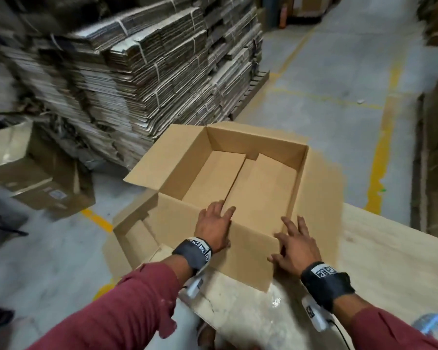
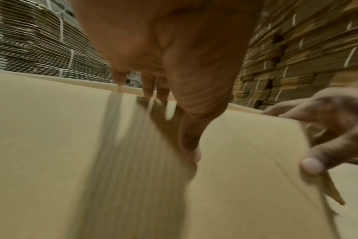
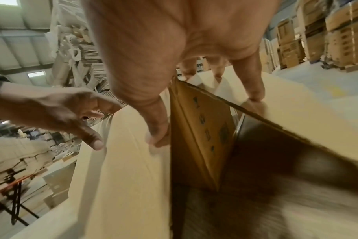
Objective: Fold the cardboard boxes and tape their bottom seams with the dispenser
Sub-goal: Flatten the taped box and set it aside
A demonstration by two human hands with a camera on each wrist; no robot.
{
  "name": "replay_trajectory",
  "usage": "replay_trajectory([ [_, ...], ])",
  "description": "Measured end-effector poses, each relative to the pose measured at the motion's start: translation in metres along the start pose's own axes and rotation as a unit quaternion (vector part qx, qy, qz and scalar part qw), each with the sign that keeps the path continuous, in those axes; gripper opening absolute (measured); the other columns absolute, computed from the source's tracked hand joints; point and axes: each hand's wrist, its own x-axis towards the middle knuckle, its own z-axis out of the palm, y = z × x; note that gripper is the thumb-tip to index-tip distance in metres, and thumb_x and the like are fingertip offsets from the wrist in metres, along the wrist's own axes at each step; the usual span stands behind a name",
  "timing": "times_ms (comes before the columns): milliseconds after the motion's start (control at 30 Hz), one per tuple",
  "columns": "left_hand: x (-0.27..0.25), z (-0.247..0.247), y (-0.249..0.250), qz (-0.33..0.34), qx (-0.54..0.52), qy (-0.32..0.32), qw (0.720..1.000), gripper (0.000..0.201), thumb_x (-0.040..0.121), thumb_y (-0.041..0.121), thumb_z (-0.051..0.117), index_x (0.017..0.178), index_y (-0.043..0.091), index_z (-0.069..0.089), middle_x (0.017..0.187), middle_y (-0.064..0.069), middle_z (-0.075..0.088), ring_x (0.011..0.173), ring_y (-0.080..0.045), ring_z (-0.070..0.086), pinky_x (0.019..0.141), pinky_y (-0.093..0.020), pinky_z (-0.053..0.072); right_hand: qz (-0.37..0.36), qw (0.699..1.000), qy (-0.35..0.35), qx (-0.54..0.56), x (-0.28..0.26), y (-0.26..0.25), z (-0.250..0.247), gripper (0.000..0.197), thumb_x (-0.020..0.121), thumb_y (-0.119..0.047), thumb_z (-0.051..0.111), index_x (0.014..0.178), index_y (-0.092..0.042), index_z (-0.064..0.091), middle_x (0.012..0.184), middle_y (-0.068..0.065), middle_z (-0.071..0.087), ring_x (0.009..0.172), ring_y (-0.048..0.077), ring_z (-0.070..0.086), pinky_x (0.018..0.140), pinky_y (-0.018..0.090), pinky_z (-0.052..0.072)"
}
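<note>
Where the table [image 1: 379, 251] ends at its far edge, bare floor [image 1: 326, 72] lies beyond; stacks of flat cardboard [image 1: 142, 66] stand far left.

Box [image 1: 238, 178]: open, top flaps spread, on the table's near-left part, overhanging the left edge.

Left hand [image 1: 214, 227]: fingers straight and spread, palm on the near flap, fingertips over the box rim.

Right hand [image 1: 295, 245]: fingers apart, extended, resting on the near right corner, thumb against the flap.

Both forearms reach forward, wrists level, red sleeves [image 1: 127, 306].

Pale worktable [image 1: 379, 251] — open cardboard box [image 1: 250, 258] on it
</note>
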Motion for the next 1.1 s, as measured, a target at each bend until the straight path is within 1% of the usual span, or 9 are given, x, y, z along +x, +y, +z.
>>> replay_trajectory([
  [100,0.016,0.001,-0.011,0.015,0.030,-0.050,0.998,0.076,0.082,0.053,0.079,0.147,0.030,0.045,0.150,-0.005,0.049,0.149,-0.029,0.032,0.123,-0.061,0.010,-0.011,0.999,0.032,0.037,0.010,0.003,0.007,0.031,0.081,-0.054,0.073,0.103,-0.033,0.065,0.159,-0.017,0.031,0.155,0.029,-0.004,0.104,0.045,0.050],
  [200,0.029,-0.004,-0.032,0.058,0.027,-0.044,0.997,0.058,0.082,0.056,0.076,0.130,0.029,0.057,0.126,-0.001,0.065,0.124,-0.027,0.055,0.116,-0.055,0.025,-0.059,0.993,0.084,0.049,0.022,0.009,0.011,0.020,0.078,-0.038,0.080,0.083,-0.031,0.061,0.137,-0.014,0.057,0.151,0.039,0.022,0.103,0.044,0.050],
  [300,0.039,-0.021,-0.065,0.104,0.024,0.022,0.994,0.026,0.090,0.040,0.070,0.109,0.024,0.061,0.109,-0.001,0.069,0.108,-0.029,0.062,0.098,-0.046,0.039,-0.090,0.984,0.149,0.046,0.035,-0.005,-0.004,0.017,0.073,-0.018,0.084,0.085,-0.021,0.072,0.122,-0.008,0.067,0.139,0.044,0.045,0.095,0.049,0.056],
  [400,0.048,-0.038,-0.123,0.104,-0.005,0.071,0.992,0.017,0.091,0.037,0.069,0.101,0.025,0.061,0.104,0.001,0.068,0.103,-0.026,0.062,0.096,-0.045,0.042,-0.101,0.979,0.171,0.049,0.063,-0.053,-0.039,0.020,0.076,-0.017,0.084,0.094,-0.019,0.073,0.127,-0.011,0.066,0.141,0.039,0.046,0.091,0.048,0.058],
  [600,0.065,-0.047,-0.315,0.057,-0.122,0.064,0.989,0.038,0.080,0.059,0.078,0.090,0.029,0.058,0.088,0.009,0.069,0.087,-0.021,0.064,0.075,-0.036,0.044,-0.137,0.989,0.063,-0.008,0.182,-0.222,-0.106,0.041,0.083,-0.043,0.077,0.121,-0.031,0.067,0.133,-0.020,0.056,0.135,0.019,0.046,0.095,0.033,0.048],
  [700,0.063,-0.031,-0.411,0.011,-0.192,0.059,0.979,0.033,0.075,0.052,0.085,0.089,0.032,0.063,0.081,0.011,0.065,0.082,-0.021,0.062,0.070,-0.034,0.043,-0.170,0.982,-0.011,-0.079,0.239,-0.320,-0.123,0.035,0.077,-0.047,0.079,0.106,-0.031,0.068,0.106,-0.016,0.061,0.105,0.021,0.059,0.077,0.029,0.048],
  [800,0.066,0.001,-0.485,0.015,-0.202,0.056,0.978,0.024,0.080,0.038,0.085,0.100,0.030,0.075,0.091,0.007,0.073,0.091,-0.022,0.064,0.081,-0.034,0.046,-0.218,0.948,-0.089,-0.213,0.266,-0.412,-0.112,0.019,0.078,-0.040,0.070,0.087,-0.023,0.067,0.083,-0.001,0.066,0.076,0.030,0.062,0.067,0.033,0.054],
  [967,0.050,0.053,-0.542,0.096,-0.143,0.046,0.984,0.014,0.086,0.033,0.079,0.100,0.035,0.077,0.091,0.013,0.072,0.086,-0.019,0.062,0.080,-0.038,0.043,-0.226,0.915,-0.205,-0.263,0.258,-0.474,-0.060,0.022,0.085,-0.033,0.063,0.095,-0.014,0.069,0.098,0.012,0.073,0.092,0.036,0.072,0.071,0.037,0.051],
  [1100,-0.004,0.105,-0.561,0.127,-0.198,0.055,0.970,0.014,0.073,0.031,0.080,0.087,0.030,0.078,0.077,0.012,0.069,0.071,-0.022,0.061,0.068,-0.037,0.047,-0.265,0.892,-0.258,-0.261,0.231,-0.506,-0.009,0.024,0.093,-0.026,0.059,0.107,-0.010,0.070,0.112,0.017,0.071,0.119,0.037,0.061,0.099,0.049,0.047],
])
